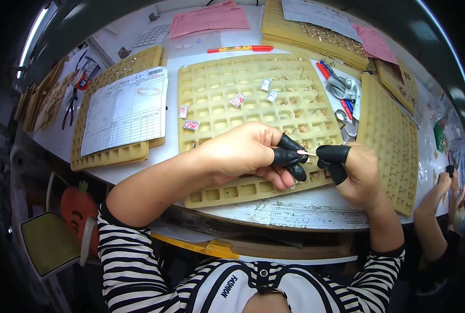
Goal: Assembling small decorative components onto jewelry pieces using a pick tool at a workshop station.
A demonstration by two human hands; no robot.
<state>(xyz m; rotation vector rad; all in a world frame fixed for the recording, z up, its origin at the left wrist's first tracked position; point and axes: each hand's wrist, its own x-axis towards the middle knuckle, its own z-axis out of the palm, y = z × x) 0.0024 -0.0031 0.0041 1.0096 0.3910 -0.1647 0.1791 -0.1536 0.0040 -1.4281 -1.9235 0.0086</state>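
A short, slim piece (306,153), pale pink with a faint golden tint and too small for finer detail, bridged both hands above the near right part of the yellow compartmented tray (182,94). The left hand (243,154) pinched one end between black-covered fingertips, and the right hand's (361,169) similarly covered grip pinched the other. Beyond, small labels (237,100) lay on the tray, and past its far edge a red marker (240,49) rested on the white worktop (173,130).

A jewellery workshop: a compartmented tray (196,83) of small gold-coloured pieces (297,113) at the centre, stacked trays (275,26) at one o'clock, red-handled pliers (71,108) between nine and ten, a co-worker's hand (443,182) at three.
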